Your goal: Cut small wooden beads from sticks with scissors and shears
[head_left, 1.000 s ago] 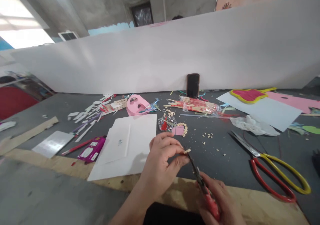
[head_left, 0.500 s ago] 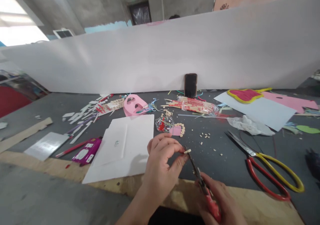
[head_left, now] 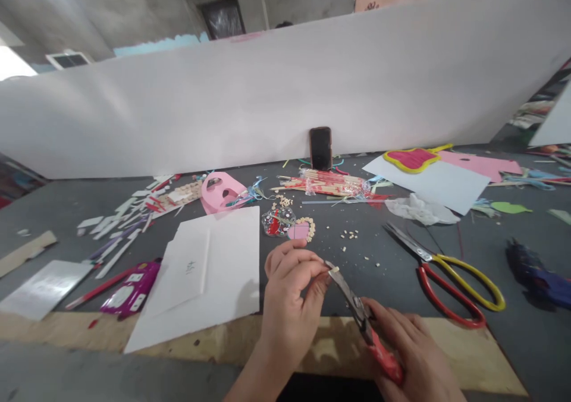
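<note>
My left hand (head_left: 292, 298) is closed, pinching a short piece of pale wooden stick (head_left: 334, 270) between thumb and fingertips. In my right hand (head_left: 417, 351) are red-handled pliers (head_left: 359, 313), their metal jaws at the stick piece. Whether the jaws are fully closed on it is too small to tell. Beyond the hands lies a pink card piece (head_left: 298, 231) edged with small wooden bits. More cut bits (head_left: 350, 234) are scattered to its right, and a small pile of bits (head_left: 284, 201) sits behind it.
Large scissors (head_left: 439, 271) with red and yellow handles lie open at the right. A dark blue tool (head_left: 537, 277) is farther right. White paper (head_left: 223, 277) and a purple object (head_left: 131, 289) lie left. A phone (head_left: 320, 148) leans on the white partition (head_left: 200, 104), behind bundled sticks (head_left: 328, 183).
The view has turned to the right, bringing more of the dark blue tool in. The pliers' jaws appear wider in view, and less of the stick piece shows. Both hands keep their grip.
</note>
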The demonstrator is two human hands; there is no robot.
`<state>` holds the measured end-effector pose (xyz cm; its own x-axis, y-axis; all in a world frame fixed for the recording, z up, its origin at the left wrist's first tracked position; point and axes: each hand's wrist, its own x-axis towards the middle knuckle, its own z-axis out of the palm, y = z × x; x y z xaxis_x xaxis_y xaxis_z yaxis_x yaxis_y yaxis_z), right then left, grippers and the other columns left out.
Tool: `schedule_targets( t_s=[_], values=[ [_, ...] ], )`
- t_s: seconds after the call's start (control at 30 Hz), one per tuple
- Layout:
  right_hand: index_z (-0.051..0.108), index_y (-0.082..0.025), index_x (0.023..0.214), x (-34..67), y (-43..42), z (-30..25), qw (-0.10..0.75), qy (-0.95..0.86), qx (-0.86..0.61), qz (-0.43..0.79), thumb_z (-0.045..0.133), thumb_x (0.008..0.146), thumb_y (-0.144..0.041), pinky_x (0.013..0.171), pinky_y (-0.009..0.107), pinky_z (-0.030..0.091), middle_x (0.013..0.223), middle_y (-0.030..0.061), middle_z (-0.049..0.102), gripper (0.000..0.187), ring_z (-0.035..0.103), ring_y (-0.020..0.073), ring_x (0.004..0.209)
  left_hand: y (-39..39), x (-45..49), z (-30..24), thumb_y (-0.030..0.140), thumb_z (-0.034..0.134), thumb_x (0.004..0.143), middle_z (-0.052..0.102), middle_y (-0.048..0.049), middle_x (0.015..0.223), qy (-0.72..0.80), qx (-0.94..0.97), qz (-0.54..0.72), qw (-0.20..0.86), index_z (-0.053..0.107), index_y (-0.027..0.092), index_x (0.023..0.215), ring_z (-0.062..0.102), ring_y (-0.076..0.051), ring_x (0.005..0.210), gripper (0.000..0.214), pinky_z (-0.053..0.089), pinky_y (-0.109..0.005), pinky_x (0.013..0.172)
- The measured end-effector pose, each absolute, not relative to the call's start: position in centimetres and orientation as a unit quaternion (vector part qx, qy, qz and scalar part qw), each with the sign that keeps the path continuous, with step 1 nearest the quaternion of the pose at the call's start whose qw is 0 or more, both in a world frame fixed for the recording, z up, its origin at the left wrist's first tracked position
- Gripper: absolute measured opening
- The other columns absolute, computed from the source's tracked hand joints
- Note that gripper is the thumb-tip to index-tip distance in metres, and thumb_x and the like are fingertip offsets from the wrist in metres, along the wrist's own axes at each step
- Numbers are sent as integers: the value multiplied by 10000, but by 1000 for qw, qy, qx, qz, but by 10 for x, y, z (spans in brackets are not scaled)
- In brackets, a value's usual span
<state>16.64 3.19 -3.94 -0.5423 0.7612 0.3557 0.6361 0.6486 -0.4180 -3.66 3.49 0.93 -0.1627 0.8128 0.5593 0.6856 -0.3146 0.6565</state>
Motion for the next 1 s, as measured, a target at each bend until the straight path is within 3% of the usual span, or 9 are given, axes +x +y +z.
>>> schedule_targets(
  t_s=[0.17, 0.5, 1.0],
  values=[
    [444, -173, 1232, 168, 35, -41, 244, -874, -402, 125, 470, 642, -78, 690, 334, 458, 938, 81, 679, 598, 629, 222, 796, 37, -32, 8, 132, 565, 858, 663, -43, 857, 594, 643, 483, 31, 643, 210, 785, 531, -247, 1048, 132, 449, -457, 909],
    [291, -99, 1425, 167, 33, -37, 196, -896, -396, 44, 488, 694, -142, 885, 467, 357, 1218, 151, 612, 759, 553, 291, 1037, 38, -29, 4, 137, 508, 879, 666, -57, 894, 593, 653, 470, 36, 654, 209, 819, 536, -253, 1072, 174, 440, -460, 928],
    [490, -187, 1259, 169, 38, -34, 217, -898, -375, 76, 536, 685, -193, 799, 404, 349, 979, 92, 690, 575, 618, 246, 823, 36, -35, 13, 181, 518, 888, 651, -55, 858, 575, 659, 464, 139, 622, 199, 748, 507, -248, 1092, 175, 417, -452, 967]
  ],
)
